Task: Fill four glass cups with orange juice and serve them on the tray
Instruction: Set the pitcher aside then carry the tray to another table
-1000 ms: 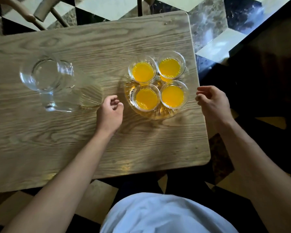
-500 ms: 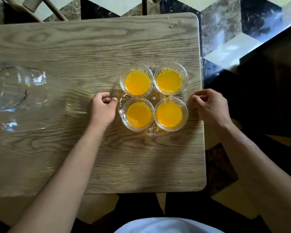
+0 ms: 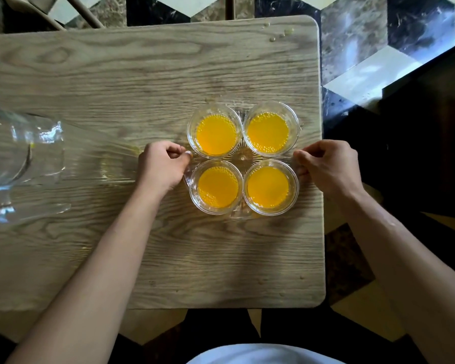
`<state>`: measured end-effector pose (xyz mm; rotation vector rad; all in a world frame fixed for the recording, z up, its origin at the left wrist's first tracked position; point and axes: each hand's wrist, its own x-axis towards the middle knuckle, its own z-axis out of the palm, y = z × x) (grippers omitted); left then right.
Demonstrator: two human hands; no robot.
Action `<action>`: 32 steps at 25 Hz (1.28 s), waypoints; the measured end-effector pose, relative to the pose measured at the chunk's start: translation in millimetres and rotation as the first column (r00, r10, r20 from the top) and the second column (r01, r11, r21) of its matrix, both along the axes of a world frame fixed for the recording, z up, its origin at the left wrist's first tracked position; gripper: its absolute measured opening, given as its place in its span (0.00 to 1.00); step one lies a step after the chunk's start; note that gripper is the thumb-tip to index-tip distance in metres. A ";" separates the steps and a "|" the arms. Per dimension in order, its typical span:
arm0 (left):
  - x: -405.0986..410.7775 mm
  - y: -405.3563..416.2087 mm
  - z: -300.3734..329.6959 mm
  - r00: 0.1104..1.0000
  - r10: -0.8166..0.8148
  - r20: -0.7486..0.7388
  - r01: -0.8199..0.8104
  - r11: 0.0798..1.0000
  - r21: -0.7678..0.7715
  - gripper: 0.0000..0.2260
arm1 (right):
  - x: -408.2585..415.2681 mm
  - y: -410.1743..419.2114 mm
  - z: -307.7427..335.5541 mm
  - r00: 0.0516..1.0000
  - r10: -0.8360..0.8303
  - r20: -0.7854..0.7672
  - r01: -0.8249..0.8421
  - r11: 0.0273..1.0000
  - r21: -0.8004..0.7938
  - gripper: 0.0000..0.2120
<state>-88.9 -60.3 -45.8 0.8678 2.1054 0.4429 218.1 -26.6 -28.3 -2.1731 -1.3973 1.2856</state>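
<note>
Left hand [image 3: 161, 166]: fingers curled, thumb and fingertips pinching the left rim of the glass tray [image 3: 241, 156]. Right hand [image 3: 326, 166]: likewise curled, pinching the tray's right rim; opposite grips, judged to balance the load for lifting level. Four glass cups [image 3: 270, 187]: upright on the tray in a two-by-two cluster, rims touching or nearly so, each holding orange juice below the brim, which leaves room against slopping. Tray: resting on the desk [image 3: 153, 253], toward its right side; whether it is raised cannot be told. Glass pitcher [image 3: 24, 158]: far left on the desk, well apart from the tray, apparently emptied. Filling appears complete; serving is the step in hand.
</note>
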 end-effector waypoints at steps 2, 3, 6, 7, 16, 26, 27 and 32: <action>-1.6 0.1 -1.3 1.000 0.003 -0.008 -0.003 1.000 -0.028 0.03 | 0.8 0.7 0.0 1.000 -0.006 -0.003 0.006 1.000 -0.008 0.07; -2.4 0.0 -1.1 1.000 0.012 0.005 -0.012 0.999 -0.036 0.04 | 1.0 0.9 -0.3 1.000 -0.008 -0.003 0.008 1.000 -0.012 0.07; -2.8 1.1 -2.5 0.999 0.034 0.002 -0.034 0.998 -0.055 0.06 | 1.1 2.2 -1.2 1.000 -0.019 0.000 0.019 1.000 -0.020 0.07; -1.7 1.9 -2.3 0.999 0.035 -0.010 -0.035 0.997 -0.064 0.05 | 1.1 2.4 -0.9 1.000 -0.022 0.000 0.022 1.000 -0.018 0.07; 2.9 1.8 -3.2 0.995 0.094 0.016 -0.093 0.995 -0.047 0.04 | -0.4 1.7 0.3 1.000 -0.021 0.012 0.021 1.000 0.001 0.06; 3.9 4.7 -2.2 0.995 0.095 -0.015 -0.095 0.994 -0.044 0.08 | -2.1 -2.0 2.0 0.999 -0.028 0.025 0.027 0.999 0.029 0.07; 2.9 4.8 -1.9 0.996 0.091 -0.018 -0.092 0.995 -0.044 0.09 | -2.5 -2.7 2.8 0.999 -0.024 0.026 0.023 0.999 0.030 0.07; -0.7 2.5 -1.1 0.996 0.089 -0.019 -0.090 0.995 -0.044 0.11 | -3.4 -4.3 7.0 0.999 -0.001 0.054 -0.002 0.999 0.044 0.08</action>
